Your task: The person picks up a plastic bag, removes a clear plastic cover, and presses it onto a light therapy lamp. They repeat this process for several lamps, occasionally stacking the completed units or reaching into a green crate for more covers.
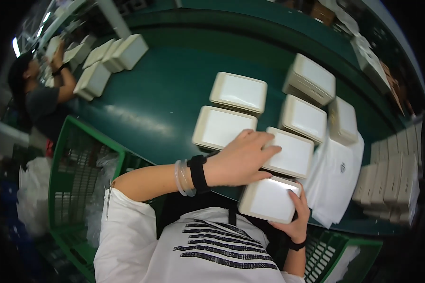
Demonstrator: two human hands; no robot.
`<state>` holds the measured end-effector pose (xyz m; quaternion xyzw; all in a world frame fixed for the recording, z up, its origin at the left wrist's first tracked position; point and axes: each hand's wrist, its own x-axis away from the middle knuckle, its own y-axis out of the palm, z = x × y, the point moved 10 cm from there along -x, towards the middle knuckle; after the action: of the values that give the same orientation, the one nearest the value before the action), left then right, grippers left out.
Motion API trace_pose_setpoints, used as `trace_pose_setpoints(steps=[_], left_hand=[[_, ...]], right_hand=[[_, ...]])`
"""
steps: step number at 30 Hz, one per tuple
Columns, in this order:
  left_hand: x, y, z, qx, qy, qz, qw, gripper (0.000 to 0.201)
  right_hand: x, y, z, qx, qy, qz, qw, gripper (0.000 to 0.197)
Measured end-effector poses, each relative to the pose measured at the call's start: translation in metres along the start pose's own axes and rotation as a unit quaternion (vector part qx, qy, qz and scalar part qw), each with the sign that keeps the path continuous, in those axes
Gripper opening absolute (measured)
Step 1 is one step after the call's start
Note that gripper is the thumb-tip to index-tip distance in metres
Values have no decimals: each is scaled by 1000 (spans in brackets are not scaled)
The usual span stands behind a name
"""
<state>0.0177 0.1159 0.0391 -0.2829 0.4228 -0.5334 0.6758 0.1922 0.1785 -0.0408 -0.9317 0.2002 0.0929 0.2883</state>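
Right hand (295, 221) grips a cream box (269, 199), left hand (241, 158) flat atop, above the green conveyor (160, 104).

My workplace. A dark green belt (156, 94) curves across the view, with a glossy streak of reflected light along its near side. Below the belt, at my left, stands a green wire crate (75, 165) with clear plastic inside; a second green crate (335, 254) sits below the belt at my right. Bright ceiling lamps (16, 46) show beyond the belt's far left end, where another person (38, 99) works.
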Motion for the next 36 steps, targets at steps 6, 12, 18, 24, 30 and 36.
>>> trace_pose_setpoints(steps=[6, 12, 18, 24, 30, 36], left_hand=[[68, -79, -63, 13, -106, 65, 992, 37], [180, -230, -270, -246, -380, 261, 853, 55], [216, -295, -394, -400, -539, 285, 685, 79], [205, -294, -448, -463, -525, 261, 665, 67], [232, -302, -466, -330, -365, 404, 771, 54], [221, -294, -375, 179, -387, 354, 832, 49]], right_hand=[[-3, -4, -4, 94, 33, 22, 995, 94], [8, -2, -13, 161, 147, 9, 976, 95], [-4, -21, -72, 326, 107, 46, 938, 65], [-30, -61, -96, 301, 180, 2, 936, 63], [-217, 1, -105, 338, -39, -167, 925, 50], [-296, 70, -13, 483, -21, -283, 828, 87]])
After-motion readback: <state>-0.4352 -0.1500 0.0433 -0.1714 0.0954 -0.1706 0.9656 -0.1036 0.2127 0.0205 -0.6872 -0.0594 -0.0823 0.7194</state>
